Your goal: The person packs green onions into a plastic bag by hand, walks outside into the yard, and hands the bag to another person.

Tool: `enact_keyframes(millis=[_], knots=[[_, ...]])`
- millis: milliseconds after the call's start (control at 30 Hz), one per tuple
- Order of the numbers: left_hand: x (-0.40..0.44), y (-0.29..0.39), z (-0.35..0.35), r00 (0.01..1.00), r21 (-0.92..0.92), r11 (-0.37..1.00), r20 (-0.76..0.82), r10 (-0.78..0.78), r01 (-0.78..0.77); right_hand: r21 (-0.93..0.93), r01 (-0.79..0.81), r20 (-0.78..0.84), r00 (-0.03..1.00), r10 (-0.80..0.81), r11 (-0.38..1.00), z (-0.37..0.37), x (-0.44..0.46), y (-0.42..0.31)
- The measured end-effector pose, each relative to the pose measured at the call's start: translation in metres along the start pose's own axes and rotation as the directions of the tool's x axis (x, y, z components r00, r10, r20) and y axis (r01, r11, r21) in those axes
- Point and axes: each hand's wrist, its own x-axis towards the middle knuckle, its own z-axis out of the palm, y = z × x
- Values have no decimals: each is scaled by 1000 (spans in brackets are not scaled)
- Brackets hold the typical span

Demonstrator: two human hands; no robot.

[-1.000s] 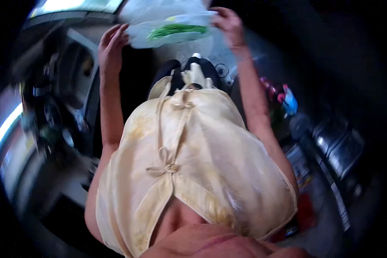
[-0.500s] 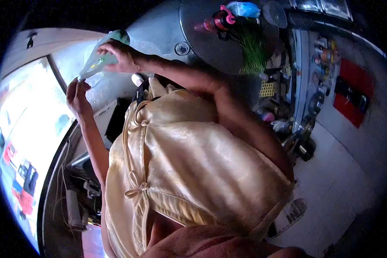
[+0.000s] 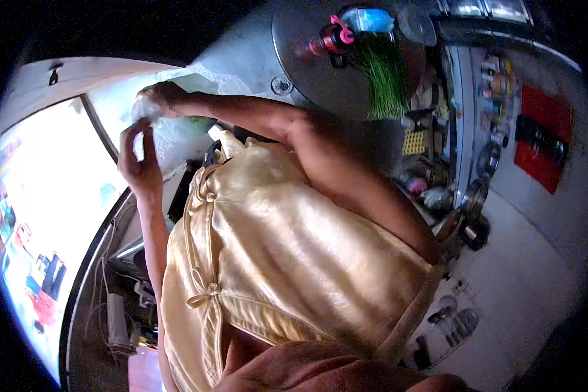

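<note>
A thin, clear plastic bag (image 3: 149,109) is bunched up between my two hands. My left hand (image 3: 140,160) pinches the gathered end with thumb and fingertips, leaving a gap inside the loop of the fingers. Just above it, my right hand (image 3: 164,98) is closed around the bag's neck, its fingers partly hidden. Something green (image 3: 197,124) shows below my right wrist, seemingly inside the bag. My right arm crosses in front of the shiny cream top (image 3: 287,242) I wear.
A round dark table (image 3: 307,72) bears a bundle of long green stalks (image 3: 387,81), a bottle with a pink lid (image 3: 333,39) and a blue packet (image 3: 372,19). Several jars (image 3: 493,91) line a shelf at right. A bright opening (image 3: 65,176) lies at left.
My right hand has moved down and left to the bag's neck, beside my left hand. The filled part of the bag has dropped from its raised position, and the view has shifted slightly.
</note>
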Motion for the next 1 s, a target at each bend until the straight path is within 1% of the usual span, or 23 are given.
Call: enact_keyframes(millis=[33, 67, 100, 133, 167, 200, 233, 267, 300, 333, 400, 467, 500, 567, 600, 633, 667, 733, 767, 800, 833, 933, 1000], knots=[[-9, 0, -9, 995, 49, 998, -98, -22, 27, 183, -19, -66, 997, 32, 983, 37, 10, 42], [-12, -2, -17, 982, 173, 985, -181, 55, -23, 314, -28, -61, 997, 50, 949, 47, 15, 47], [-21, -7, -25, 940, -63, 984, -291, -176, 165, 440, -36, -56, 996, 68, 897, 57, 21, 51], [-34, -15, -33, 844, -307, 898, -342, -413, 315, 557, -43, -51, 995, 86, 829, 68, 26, 56], [-51, -34, -40, 716, -458, 741, -273, -643, 491, 310, -12, -40, 999, 26, 951, 41, 22, 1], [-63, -55, -46, 529, -562, 464, -55, -847, 684, 44, 41, -10, 999, -41, 998, 20, 20, -36], [-88, -95, -44, 470, -743, 129, 270, -840, 657, 143, 125, 25, 991, -130, 982, 15, 22, -45], [-110, -130, -37, 453, -772, -242, 562, -692, 588, 245, 197, 47, 976, -215, 949, 16, 26, -49], [-115, -135, -23, 498, -758, -412, 646, -578, 506, 350, 260, 56, 953, -297, 900, 26, 33, -51], [-113, -128, -11, 560, -715, -563, 688, -461, 414, 349, 247, 91, 951, -295, 904, 45, 37, -38], [-94, -109, -4, 700, -771, -580, 567, -434, 265, 345, 221, 161, 944, -289, 912, 85, 43, -12], [-76, -122, -13, 825, -816, -574, 369, -428, 67, 203, 273, 274, 906, -322, 940, 81, 60, -37], [-64, -115, -21, 757, -991, -122, 124, -641, 60, 140, 309, 318, 886, -338, 941, 80, 69, -49], [-86, -188, -24, 641, -984, -25, -97, -762, -179, 96, 396, 378, 834, -401, 913, 107, 80, -50], [-94, -227, -28, 699, -903, -268, -47, -714, -335, 29, 473, 398, 803, -444, 880, 118, 86, -48], [-103, -267, -32, 751, -746, -501, 3, -661, -438, -25, 480, 430, 797, -424, 877, 126, 91, -56], [-93, -273, -50, 819, -675, -616, 30, -573, -407, -41, 524, 508, 744, -433, 851, 130, 106, -81], [-76, -273, -86, 932, -515, -814, 73, -354, -269, -27, 615, 603, 638, -478, 788, 155, 122, -85], [-75, -261, -112, 530, -773, -491, 242, -813, -400, -9, 639, 662, 581, -474, 769, 168, 130, -90], [-58, -206, -156, 423, -903, -325, 188, -887, -280, -2, 669, 724, 514, -461, 743, 158, 142, -135], [-47, -188, -179, 306, -980, -161, 118, -945, -119, 11, 688, 778, 450, -438, 726, 164, 153, -138], [-65, -228, -228, 164, -985, 82, -56, -985, 154, -1, 764, 828, 362, -428, 645, 204, 191, -166], [-63, -263, -256, 93, -995, -90, 94, -991, 46, 58, 641, 847, 374, -378, 765, 213, 220, -191]])
